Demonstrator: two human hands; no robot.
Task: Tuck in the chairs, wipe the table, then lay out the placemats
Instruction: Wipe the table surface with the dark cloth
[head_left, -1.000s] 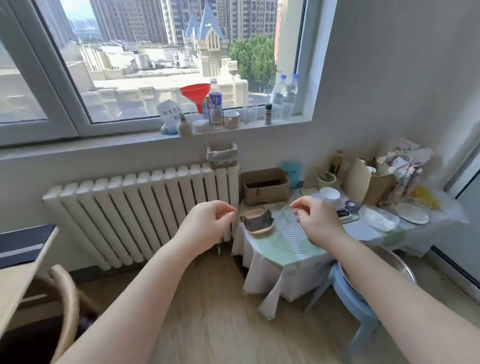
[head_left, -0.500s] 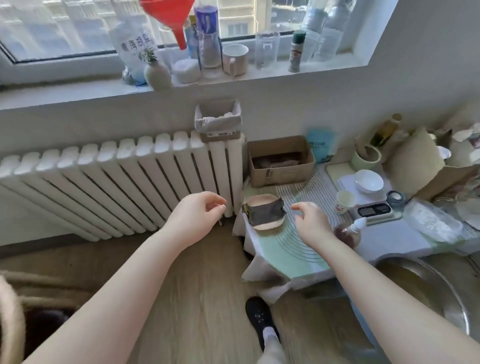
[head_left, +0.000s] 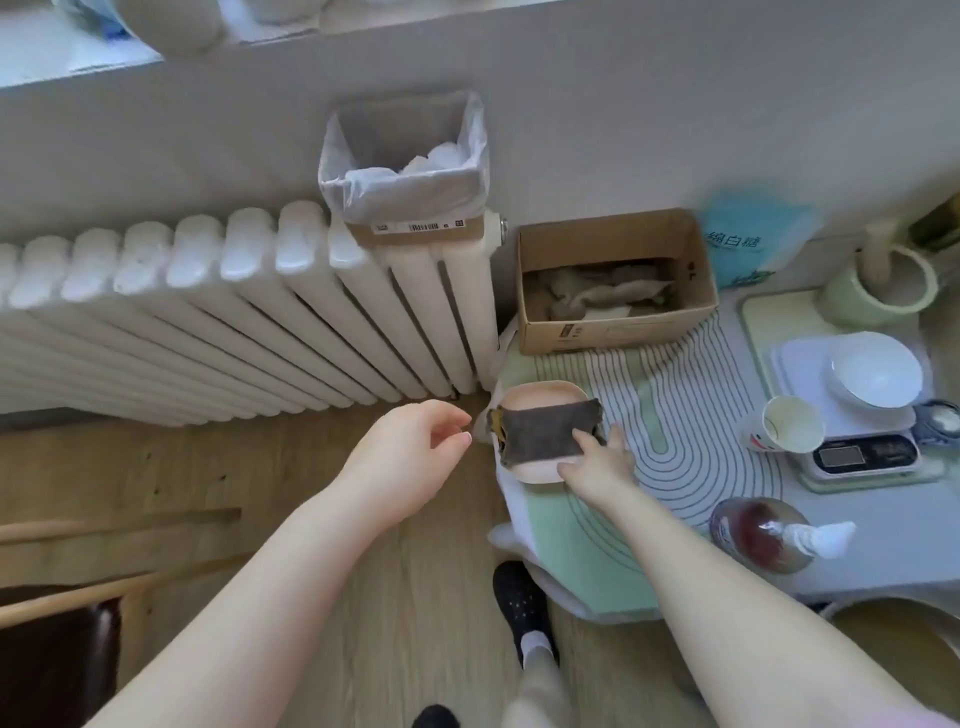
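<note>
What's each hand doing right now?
Left hand: open, loosely curled, holding nothing.
Right hand: open, fingers on the dark grey cloth.

Both forearms are bare to the frame edge, and the near foot wears a black slipper (head_left: 519, 597) over a white sock (head_left: 535, 647).

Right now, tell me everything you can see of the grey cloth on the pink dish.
The grey cloth is a dark, roughly rectangular rag, soft and slightly wrinkled, with a yellowish edge at its left end. It lies draped flat across the pink dish, at the small table's left corner near the radiator. The right hand touches its right edge with straight fingers; the left hand hovers apart.
</note>
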